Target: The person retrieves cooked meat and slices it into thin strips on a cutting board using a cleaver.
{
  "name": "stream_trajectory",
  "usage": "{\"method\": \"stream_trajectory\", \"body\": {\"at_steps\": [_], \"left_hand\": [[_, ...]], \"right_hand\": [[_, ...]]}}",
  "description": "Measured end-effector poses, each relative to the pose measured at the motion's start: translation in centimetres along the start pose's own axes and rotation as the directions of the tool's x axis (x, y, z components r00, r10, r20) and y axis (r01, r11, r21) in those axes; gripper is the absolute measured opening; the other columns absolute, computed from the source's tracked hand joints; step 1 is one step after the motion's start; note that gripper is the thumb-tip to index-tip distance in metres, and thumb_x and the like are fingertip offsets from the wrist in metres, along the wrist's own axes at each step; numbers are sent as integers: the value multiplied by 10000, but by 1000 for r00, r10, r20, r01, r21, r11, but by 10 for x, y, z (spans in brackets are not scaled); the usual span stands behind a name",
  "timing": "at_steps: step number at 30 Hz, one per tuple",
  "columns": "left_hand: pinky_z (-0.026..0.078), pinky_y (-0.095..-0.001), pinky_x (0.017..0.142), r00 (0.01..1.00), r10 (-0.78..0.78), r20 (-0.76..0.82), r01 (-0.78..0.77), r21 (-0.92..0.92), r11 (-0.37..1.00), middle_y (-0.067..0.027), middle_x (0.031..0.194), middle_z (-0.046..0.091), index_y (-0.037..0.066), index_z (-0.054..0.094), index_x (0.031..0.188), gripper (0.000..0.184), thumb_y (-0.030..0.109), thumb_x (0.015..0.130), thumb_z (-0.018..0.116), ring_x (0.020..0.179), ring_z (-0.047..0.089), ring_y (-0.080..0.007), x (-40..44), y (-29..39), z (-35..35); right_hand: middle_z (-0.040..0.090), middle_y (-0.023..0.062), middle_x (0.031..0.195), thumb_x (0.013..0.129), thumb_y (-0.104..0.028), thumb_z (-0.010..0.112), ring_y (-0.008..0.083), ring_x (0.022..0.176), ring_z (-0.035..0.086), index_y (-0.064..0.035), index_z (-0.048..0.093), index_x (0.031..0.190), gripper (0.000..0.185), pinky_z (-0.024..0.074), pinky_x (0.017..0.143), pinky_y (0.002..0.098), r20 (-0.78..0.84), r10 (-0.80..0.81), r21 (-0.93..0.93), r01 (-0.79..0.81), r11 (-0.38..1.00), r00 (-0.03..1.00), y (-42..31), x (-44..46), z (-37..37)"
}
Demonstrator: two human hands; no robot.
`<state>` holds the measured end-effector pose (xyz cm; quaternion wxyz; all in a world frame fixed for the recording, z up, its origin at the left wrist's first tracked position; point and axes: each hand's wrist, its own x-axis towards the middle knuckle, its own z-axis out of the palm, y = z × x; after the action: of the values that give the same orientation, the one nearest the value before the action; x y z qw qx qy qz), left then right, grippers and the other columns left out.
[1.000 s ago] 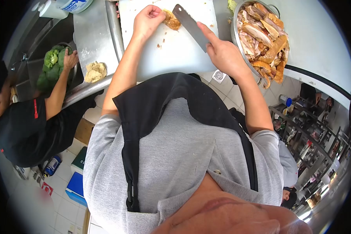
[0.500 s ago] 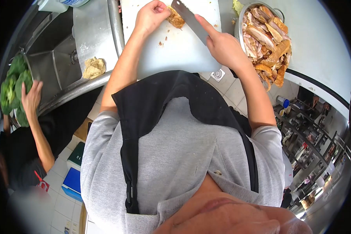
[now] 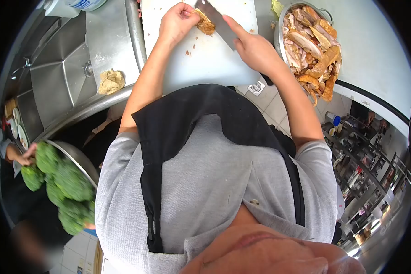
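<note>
A white cutting board [image 3: 210,66] lies in front of me with small browned crumbs on it. My left hand [image 3: 174,23] is closed, its fingertips pinching the end of a browned piece of cooked meat [image 3: 205,25] on the board. In my right hand [image 3: 256,51] is a cleaver [image 3: 216,26], with the index finger stretched along the blade. The blade lies slantwise right beside the meat; whether they touch I cannot tell. To the right, cut pieces of cooked, brown-skinned meat [image 3: 311,45], apparently poultry, fill a metal bowl [image 3: 279,34].
On the left are a steel sink [image 3: 55,77] and a crumpled beige cloth-like lump [image 3: 111,81] on its ledge. A co-worker's hand [image 3: 26,156] is at a metal bowl [image 3: 80,157] of broccoli [image 3: 68,180], close to my left side. Shelving [image 3: 365,164] stands at the right.
The co-worker's bowl of broccoli has swung from over the sink toward me, below the sink edge. My right hand and the cleaver have shifted slightly left; my left hand still pinches the meat.
</note>
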<state>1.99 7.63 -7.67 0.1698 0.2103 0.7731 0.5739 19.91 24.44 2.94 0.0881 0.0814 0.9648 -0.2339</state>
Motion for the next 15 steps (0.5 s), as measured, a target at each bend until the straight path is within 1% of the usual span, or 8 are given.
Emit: {"method": "stream_trajectory", "body": {"at_steps": [2, 3, 5, 7, 8, 10, 13, 15], "left_hand": [[515, -312, 721, 1000, -10, -10, 10, -8, 1000, -62, 794, 639, 27, 621, 899, 211, 191, 848, 743, 755, 584, -146, 3, 2, -1], [516, -313, 724, 1000, -17, -20, 18, 15, 1000, -60, 797, 642, 26, 625, 905, 213, 192, 847, 745, 756, 587, -147, 1, 1, 1], [518, -313, 727, 1000, -19, -25, 20, 41, 999, -58, 801, 644, 25, 629, 911, 216, 194, 847, 747, 758, 589, -148, 3, -4, 4], [507, -228, 762, 999, 12, 29, -13, 35, 999, 38, 863, 646, 33, 694, 999, 240, 224, 878, 775, 786, 572, -64, 8, -10, -3], [507, -228, 762, 999, 12, 33, -13, 38, 999, 38, 863, 646, 33, 694, 999, 240, 224, 878, 775, 786, 572, -64, 8, -13, -3], [521, -269, 750, 997, -71, 22, 69, 90, 994, 14, 841, 669, 63, 702, 963, 292, 292, 807, 793, 770, 612, -104, 3, 4, -4], [520, -279, 752, 999, -36, 6, 36, 77, 996, 15, 839, 667, 74, 702, 961, 296, 303, 795, 790, 774, 614, -111, 4, -6, -2], [520, -280, 755, 1000, -25, 6, 24, 75, 997, 13, 839, 667, 74, 703, 961, 296, 307, 799, 788, 777, 614, -111, 5, -8, -2]], "right_hand": [[686, 273, 844, 1007, -133, 504, 468, 813, 674, -339, 242, 1639, 714, 524, 794, 547, -17, -5, 3, 5, 1000, 1000, 4, 0, 10], [681, 267, 824, 1004, -131, 507, 465, 797, 671, -336, 247, 1638, 715, 523, 785, 546, -31, 1, 9, -1, 1000, 1000, 5, -4, 14], [682, 264, 822, 1002, -128, 508, 461, 788, 671, -333, 248, 1638, 718, 525, 781, 543, -13, 14, 1, -14, 1000, 1000, 2, 13, 22], [684, 261, 820, 999, -125, 510, 456, 778, 671, -330, 249, 1638, 720, 526, 777, 541, -3, 13, -1, -13, 1000, 1000, -1, 20, 24], [684, 258, 817, 998, -124, 511, 453, 775, 673, -328, 249, 1639, 722, 527, 776, 539, 4, 23, 11, -23, 1000, 1000, 0, 12, 20], [685, 255, 814, 998, -122, 512, 450, 772, 675, -325, 248, 1640, 724, 529, 775, 536, 13, 29, 18, -29, 999, 999, 0, 1, 15], [686, 250, 814, 1003, -132, 518, 444, 764, 676, -326, 243, 1643, 723, 527, 773, 536, 55, 78, 43, -80, 996, 995, 0, -6, 28], [689, 252, 818, 1009, -142, 525, 443, 777, 680, -338, 238, 1643, 723, 528, 779, 537, 1, 59, -7, -59, 998, 998, -1, 12, 37]]}}
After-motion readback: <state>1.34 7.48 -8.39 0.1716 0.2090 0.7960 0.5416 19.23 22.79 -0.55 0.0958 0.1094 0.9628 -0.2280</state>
